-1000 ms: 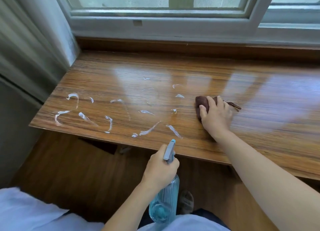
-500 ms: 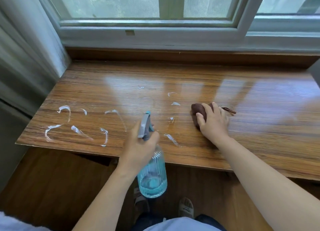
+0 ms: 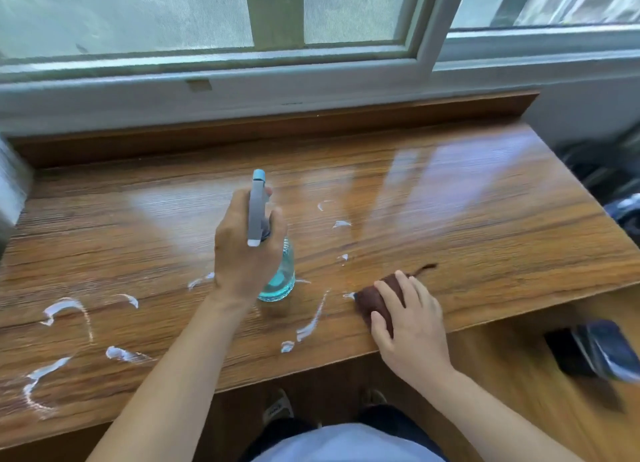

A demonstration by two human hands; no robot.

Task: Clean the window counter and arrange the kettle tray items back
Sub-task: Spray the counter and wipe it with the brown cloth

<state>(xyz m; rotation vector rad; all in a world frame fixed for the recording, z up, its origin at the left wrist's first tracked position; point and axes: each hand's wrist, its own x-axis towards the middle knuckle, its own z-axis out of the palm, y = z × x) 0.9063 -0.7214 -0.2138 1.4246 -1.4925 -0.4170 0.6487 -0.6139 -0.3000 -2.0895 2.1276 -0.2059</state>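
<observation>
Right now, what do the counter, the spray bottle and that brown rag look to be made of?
Counter: wood or wood-look laminate, glossy; grain lines and window glare show.
Spray bottle: clear ribbed plastic probably, blue liquid visible inside, matte grey trigger head.
Brown rag: soft cloth, dull and bunched under the right hand; the weave is too blurred to tell.

I have only the one view, from the camera on the person's head, so nothing overlaps with a second angle. It looks forward and steeply down across the surface (image 3: 467, 219) from its near edge toward the window (image 3: 138, 14) along the far edge. It sits close: both forearms run up from the bottom of the frame, and I see the left hand (image 3: 242, 250) near the middle and the right hand (image 3: 412, 319) at the near edge. The right end of the surface is in view; its left end is cut off. Below the near edge I see the floor and the person's feet. The wide lens bends the edges.
</observation>
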